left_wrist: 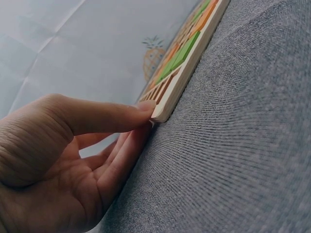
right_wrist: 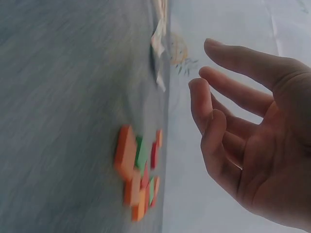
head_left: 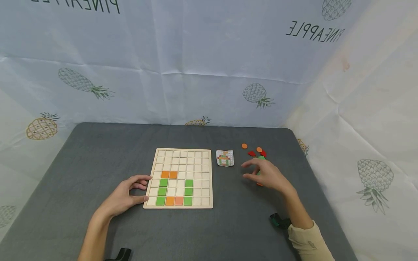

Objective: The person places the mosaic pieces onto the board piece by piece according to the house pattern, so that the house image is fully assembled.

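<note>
A wooden grid board (head_left: pixel 202 165) lies flat on the table, with several green, orange and salmon square tiles set in its cells. My left hand (head_left: pixel 125 192) rests at its left edge, thumb and forefinger spread along the rim. In the left wrist view, the left thumb (left_wrist: pixel 126 116) touches the board's corner. Over the loose pieces at the right hovers my right hand (head_left: pixel 266 174), its fingers loosely bent and thumb apart, with nothing between them. Beneath it, several orange, green and red pieces (right_wrist: pixel 126 153) lie in a cluster, partly hidden in the head view.
A small pattern card (head_left: pixel 225 158) with a coloured figure lies between the board and the loose pieces. Two orange discs (head_left: pixel 244 146) and red pieces (head_left: pixel 251 153) are farther back. White pineapple-print cloth (head_left: pixel 209 54) hangs behind the grey table (head_left: pixel 107 152).
</note>
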`<state>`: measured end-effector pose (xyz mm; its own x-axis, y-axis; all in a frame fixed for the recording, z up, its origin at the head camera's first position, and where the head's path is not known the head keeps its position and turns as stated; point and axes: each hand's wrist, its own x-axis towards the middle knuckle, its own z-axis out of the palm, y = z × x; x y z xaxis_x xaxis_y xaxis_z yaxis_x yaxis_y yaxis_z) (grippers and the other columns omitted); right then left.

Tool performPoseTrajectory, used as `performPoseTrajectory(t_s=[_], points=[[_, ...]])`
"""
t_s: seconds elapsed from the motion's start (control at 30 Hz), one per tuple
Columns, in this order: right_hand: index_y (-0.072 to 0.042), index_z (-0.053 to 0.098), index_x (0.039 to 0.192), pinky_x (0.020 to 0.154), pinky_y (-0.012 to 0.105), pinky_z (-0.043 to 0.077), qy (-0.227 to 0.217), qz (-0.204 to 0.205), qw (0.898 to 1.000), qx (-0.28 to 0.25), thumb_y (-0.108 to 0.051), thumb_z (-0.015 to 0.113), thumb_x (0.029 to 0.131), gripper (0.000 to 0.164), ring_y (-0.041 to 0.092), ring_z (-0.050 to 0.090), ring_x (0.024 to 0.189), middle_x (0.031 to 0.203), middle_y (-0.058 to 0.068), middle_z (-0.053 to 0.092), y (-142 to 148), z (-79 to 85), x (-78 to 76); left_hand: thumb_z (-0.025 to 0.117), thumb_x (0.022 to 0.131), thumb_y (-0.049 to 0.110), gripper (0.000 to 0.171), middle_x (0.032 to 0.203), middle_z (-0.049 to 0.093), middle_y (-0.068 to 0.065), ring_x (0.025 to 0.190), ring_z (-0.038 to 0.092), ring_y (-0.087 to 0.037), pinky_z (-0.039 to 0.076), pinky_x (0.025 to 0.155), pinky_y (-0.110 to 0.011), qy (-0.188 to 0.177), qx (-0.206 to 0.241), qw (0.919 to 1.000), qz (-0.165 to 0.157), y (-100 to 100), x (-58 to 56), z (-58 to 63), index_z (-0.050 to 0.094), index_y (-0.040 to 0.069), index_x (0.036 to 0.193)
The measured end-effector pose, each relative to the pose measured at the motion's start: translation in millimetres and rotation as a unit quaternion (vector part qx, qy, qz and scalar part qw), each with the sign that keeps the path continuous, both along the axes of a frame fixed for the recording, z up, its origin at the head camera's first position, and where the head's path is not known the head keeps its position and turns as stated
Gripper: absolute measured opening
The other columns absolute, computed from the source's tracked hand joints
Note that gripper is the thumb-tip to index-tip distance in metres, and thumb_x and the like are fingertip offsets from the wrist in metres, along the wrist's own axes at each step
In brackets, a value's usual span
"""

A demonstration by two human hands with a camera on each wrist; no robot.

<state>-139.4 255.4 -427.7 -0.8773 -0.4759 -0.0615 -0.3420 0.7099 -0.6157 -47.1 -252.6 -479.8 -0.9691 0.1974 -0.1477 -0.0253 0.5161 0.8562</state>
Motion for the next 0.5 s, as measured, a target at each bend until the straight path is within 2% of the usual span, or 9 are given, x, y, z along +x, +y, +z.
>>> performPoseTrajectory(t_s=[0.1, 0.2, 0.5], points=[[-0.006, 0.076, 0.128, 0.057, 0.026, 0.049, -0.016, -0.008, 1.000, 0.007, -0.021, 0.085, 0.095, 0.038, 0.004, 0.061, 0.062, 0.078, 0.001, 0.072, 11.0, -3.0, 3.4, 0.090, 0.086, 0.010, 0.066, 0.129, 0.066, -0.013, 0.110, 0.065, -0.009, 0.053, 0.091, -0.022, 0.001, -0.002, 1.0000, 0.001, 0.0, 0.4, 0.4, 0.062, 0.003, 0.145], [-0.005, 0.076, 0.127, 0.058, 0.025, 0.048, -0.028, -0.012, 1.000, 0.006, -0.020, 0.085, 0.095, 0.037, 0.004, 0.057, 0.060, 0.079, 0.001, 0.070, 22.0, -7.1, 5.6, 0.090, 0.087, 0.010, 0.066, 0.129, 0.066, -0.013, 0.110, 0.065, -0.009, 0.053, 0.091, -0.021, 0.001, 0.001, 1.0000, 0.000, -0.1, 0.7, 0.4, 0.061, 0.003, 0.146], [-0.002, 0.077, 0.126, 0.059, 0.023, 0.044, -0.056, -0.008, 0.998, -0.009, -0.015, 0.086, 0.093, 0.036, 0.003, 0.050, 0.059, 0.095, 0.009, 0.074, 50.5, -23.4, 5.9, 0.090, 0.087, 0.009, 0.065, 0.130, 0.065, -0.014, 0.109, 0.065, -0.006, 0.053, 0.091, -0.021, 0.002, 0.008, 1.0000, -0.002, -0.3, 0.2, -0.3, 0.061, 0.004, 0.145]])
